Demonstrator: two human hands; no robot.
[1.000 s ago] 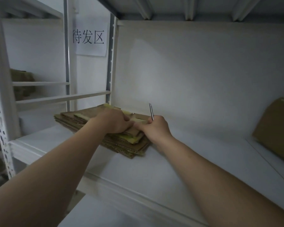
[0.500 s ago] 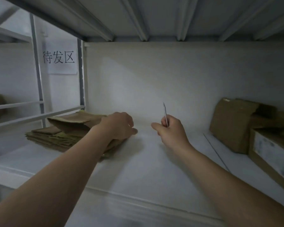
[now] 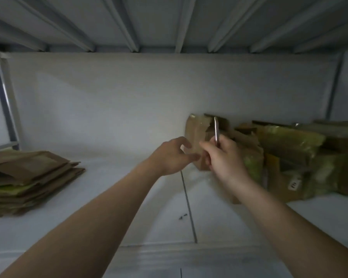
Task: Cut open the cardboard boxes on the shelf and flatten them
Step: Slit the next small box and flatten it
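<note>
The shelf (image 3: 109, 197) runs the whole width of the view, white and dimly lit, under the ribbed underside of the level above.

On its right side, against the back wall, a cluster of cardboard boxes (image 3: 301, 157) stands with its volume intact. Several carry greenish-yellow tape, and some flaps look torn or loose. These read as the work left to do, and there are several, though blur keeps me from counting them.

At the far left, well apart from the cluster, lies a stack of flattened cardboard (image 3: 28, 177), sheets piled flat on one another. That is the finished share.

The nearest box (image 3: 195, 133), plain brown with a ragged top edge, stands at the cluster's left end and looks like the one now in hand. It is neither cut through nor flattened yet.

The left hand (image 3: 173, 155) reaches to that box's left edge, its grip loose, fingers spread and holding nothing. I cannot tell whether it touches the cardboard.

The right hand (image 3: 225, 157), in front of the same box, has its grip closed around a thin metal blade (image 3: 216, 129) pointing upward.

A few dark specks (image 3: 182, 217) lie on the shelf near its seam.
</note>
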